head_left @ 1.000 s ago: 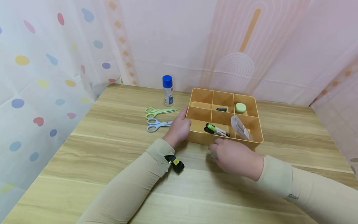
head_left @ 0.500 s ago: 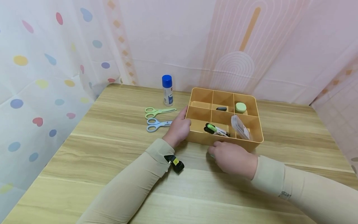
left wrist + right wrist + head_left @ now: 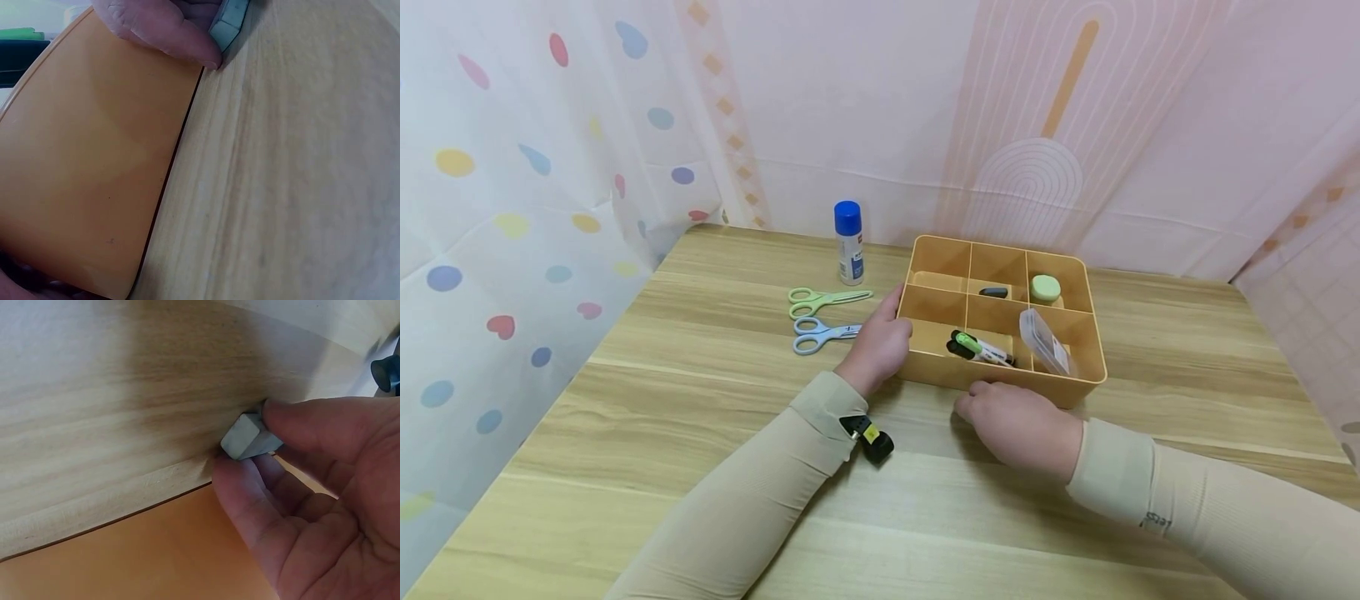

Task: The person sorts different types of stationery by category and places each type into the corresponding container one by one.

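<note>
Arms [image 3: 741, 500] forward, right fingers [image 3: 240, 497] in a pinch

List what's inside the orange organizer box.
Inside the organizer box: markers, a clear plastic case, a light green object and a dark object. The front wall and dividers hide parts of the compartment floors.

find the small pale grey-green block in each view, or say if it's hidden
Head: not visible; the right hand apparently hides it.
Left wrist: the small pale grey-green block is at the top edge, just right of centre.
Right wrist: right of centre, near mid-height, pinched by that hand.
Shared landmark: the orange plastic compartment box, whose outer wall shows in all three.
</note>
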The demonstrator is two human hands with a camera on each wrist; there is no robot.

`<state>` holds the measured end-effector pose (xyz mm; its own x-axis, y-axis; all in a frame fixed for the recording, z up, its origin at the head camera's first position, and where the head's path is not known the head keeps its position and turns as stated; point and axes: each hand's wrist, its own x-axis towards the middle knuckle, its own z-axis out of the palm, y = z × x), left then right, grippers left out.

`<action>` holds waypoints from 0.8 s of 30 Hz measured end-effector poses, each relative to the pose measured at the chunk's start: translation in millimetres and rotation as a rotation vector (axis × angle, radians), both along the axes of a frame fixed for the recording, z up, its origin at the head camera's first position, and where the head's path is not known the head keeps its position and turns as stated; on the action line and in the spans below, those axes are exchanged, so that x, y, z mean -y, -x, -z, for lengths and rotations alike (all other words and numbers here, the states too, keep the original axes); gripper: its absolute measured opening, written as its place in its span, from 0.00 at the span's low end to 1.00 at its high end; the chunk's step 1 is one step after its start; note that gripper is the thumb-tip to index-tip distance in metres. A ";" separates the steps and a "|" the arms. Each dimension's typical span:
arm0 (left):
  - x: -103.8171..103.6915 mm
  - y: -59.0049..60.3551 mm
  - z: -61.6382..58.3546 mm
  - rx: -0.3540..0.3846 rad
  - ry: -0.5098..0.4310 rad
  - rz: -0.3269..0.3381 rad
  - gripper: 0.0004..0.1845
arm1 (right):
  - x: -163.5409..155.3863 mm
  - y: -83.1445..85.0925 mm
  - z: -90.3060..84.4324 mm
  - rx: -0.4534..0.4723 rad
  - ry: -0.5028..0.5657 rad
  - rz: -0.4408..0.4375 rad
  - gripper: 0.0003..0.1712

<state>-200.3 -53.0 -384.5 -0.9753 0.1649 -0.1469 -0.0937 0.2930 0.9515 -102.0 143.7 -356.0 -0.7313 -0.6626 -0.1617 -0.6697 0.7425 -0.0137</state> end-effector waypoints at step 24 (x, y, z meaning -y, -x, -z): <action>-0.2 2.2 2.2 0.002 -0.026 0.008 0.41 | 11.0 -7.2 -66.7 -0.045 0.052 -0.042 0.14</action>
<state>-202.4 -52.8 -386.7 -0.9737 0.1765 -0.1441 -0.0932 0.2689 0.9586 -94.9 132.7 -289.3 -0.7086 -0.6993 -0.0941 -0.7009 0.7130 -0.0204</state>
